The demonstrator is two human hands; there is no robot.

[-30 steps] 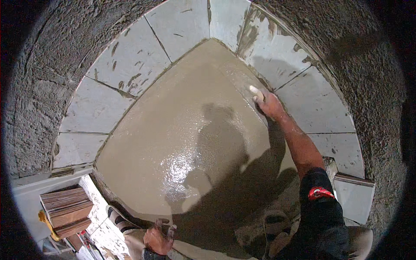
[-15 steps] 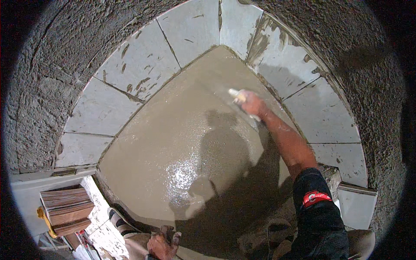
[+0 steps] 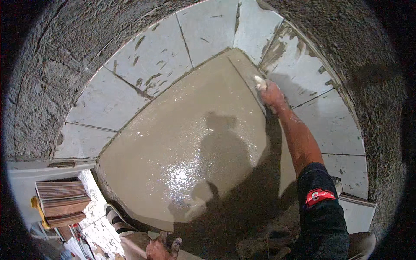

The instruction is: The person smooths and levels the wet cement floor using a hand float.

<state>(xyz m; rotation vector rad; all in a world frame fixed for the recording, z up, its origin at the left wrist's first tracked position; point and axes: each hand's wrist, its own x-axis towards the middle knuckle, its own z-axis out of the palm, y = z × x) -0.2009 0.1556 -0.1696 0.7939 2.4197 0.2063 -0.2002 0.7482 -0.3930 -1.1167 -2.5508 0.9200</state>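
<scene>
My right hand (image 3: 274, 95) is closed round the pale handle of a finishing trowel (image 3: 260, 81). Its long flat blade lies on smooth, wet grey mortar (image 3: 190, 112), along the right-hand tiled wall near the far corner. Part of the blade is hidden under the hand. At the bottom edge, my left hand (image 3: 161, 248) rests by my knee, its fingers loosely bent and apart, with nothing visible in it. The lower part of that hand is cut off by the frame.
Pale tiles (image 3: 149, 56) smeared with mortar line the walls, below rough grey render (image 3: 52, 82). At lower left, a stack of brown-edged tiles (image 3: 63, 199) stands beside a sandalled foot (image 3: 117, 219). A loose tile edge (image 3: 357, 200) juts out at right. My shadow covers the near mortar.
My right hand has swept the trowel over the mortar, away and to the right, up against the right wall. The view has shifted slightly; my left hand stays by the knee.
</scene>
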